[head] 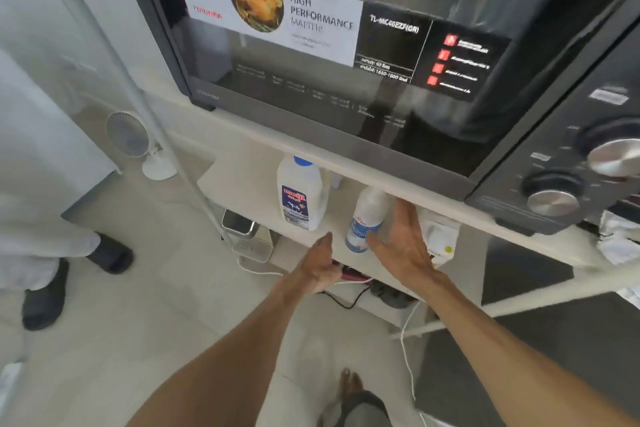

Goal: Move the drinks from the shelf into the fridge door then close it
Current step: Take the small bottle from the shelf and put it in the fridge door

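A large white milk jug (pixel 300 196) with a blue cap and a blue label stands on the cream shelf (pixel 249 180) under the oven. To its right stands a smaller white bottle (pixel 363 222) with a blue label. A white carton or pouch (pixel 440 236) sits further right, partly hidden. My right hand (pixel 401 243) is open, its fingers spread just right of the small bottle, thumb near its base. My left hand (pixel 320 265) is open too, just left of and below that bottle, holding nothing. No fridge is in view.
A dark countertop oven (pixel 346 55) with a glass door and knobs (pixel 554 201) sits above the shelf. A small white fan (pixel 138 146), a metal bin (pixel 239 225) and cables (pixel 346 302) are on the floor. Another person's legs in dark slippers (pixel 45 298) stand at left.
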